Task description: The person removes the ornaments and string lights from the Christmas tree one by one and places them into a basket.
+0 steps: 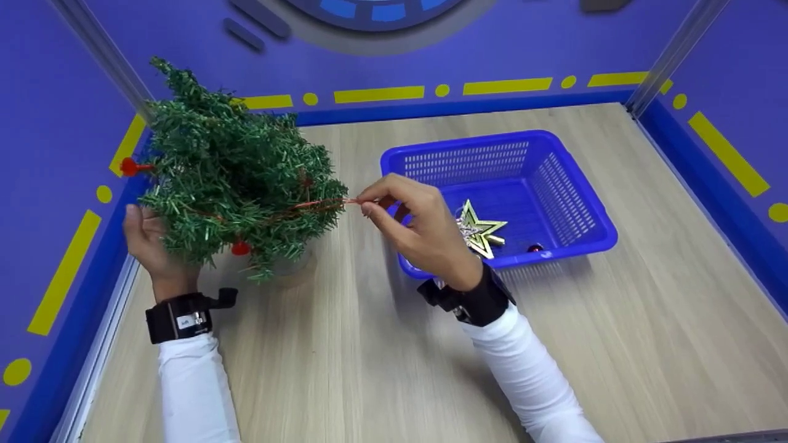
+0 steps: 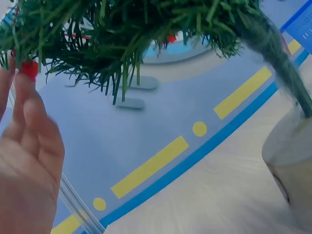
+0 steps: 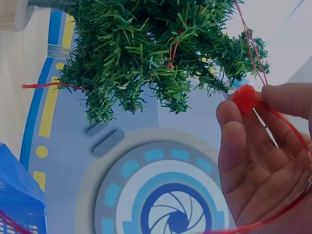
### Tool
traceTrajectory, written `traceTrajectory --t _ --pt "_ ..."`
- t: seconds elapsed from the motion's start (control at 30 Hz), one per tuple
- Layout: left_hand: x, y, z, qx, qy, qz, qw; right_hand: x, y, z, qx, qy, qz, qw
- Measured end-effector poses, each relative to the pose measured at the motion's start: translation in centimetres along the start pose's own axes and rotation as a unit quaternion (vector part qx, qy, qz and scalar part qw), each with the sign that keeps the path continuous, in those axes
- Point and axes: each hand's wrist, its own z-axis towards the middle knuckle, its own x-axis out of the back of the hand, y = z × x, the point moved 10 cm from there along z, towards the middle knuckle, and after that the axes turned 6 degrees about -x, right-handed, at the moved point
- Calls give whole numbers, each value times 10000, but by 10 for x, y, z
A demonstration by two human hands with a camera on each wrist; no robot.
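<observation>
A small green artificial Christmas tree (image 1: pixel 240 154) stands at the left of the table. Thin red string (image 1: pixel 314 203) stretches taut from its branches to my right hand (image 1: pixel 425 231), which pinches the end between thumb and fingertips. In the right wrist view that hand holds a fuzzy red piece (image 3: pixel 244 99), with red string running past the fingers. My left hand (image 1: pixel 151 243) is at the tree's left side, palm up, fingers loosely extended under the outer branches. Its fingertips lie close to a small red piece (image 2: pixel 29 70) in the left wrist view. Red tips (image 1: pixel 241 248) poke out of the foliage.
Right of the tree is a blue plastic basket (image 1: pixel 603 237), holding a gold star (image 1: pixel 486 227) and a small shiny red ball (image 1: pixel 535 248). The tree's pale base (image 2: pixel 292 161) shows in the left wrist view. Purple panels (image 1: pixel 394 67) border the wooden table (image 1: pixel 369 369).
</observation>
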Motion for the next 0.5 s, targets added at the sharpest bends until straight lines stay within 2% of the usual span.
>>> traceTrajectory --t 0.07,0.13,0.2,0.27,0.37,0.43,0.5 --pt "-5 -3 2 166 -59 -77 9998 0 0 0 2 5 -10 10000" --pt "-16 -11 3 527 -467 -56 9975 0 0 0 24 22 -18 10000" --pt "-25 -15 1 642 -888 255 9937 1 0 0 38 58 -41 10000" --pt "-33 -18 -2 748 -1181 306 9897 2 -1 0 44 93 -78 9999" --pt "-36 -19 -6 868 -1246 131 9883 3 -1 -1 33 136 -112 9998" --pt "-35 -18 -7 906 -1139 -226 9891 4 -1 0 15 181 -84 9998" --pt "-32 -15 -9 813 -1028 -390 9906 5 0 0 -11 244 -49 9997"
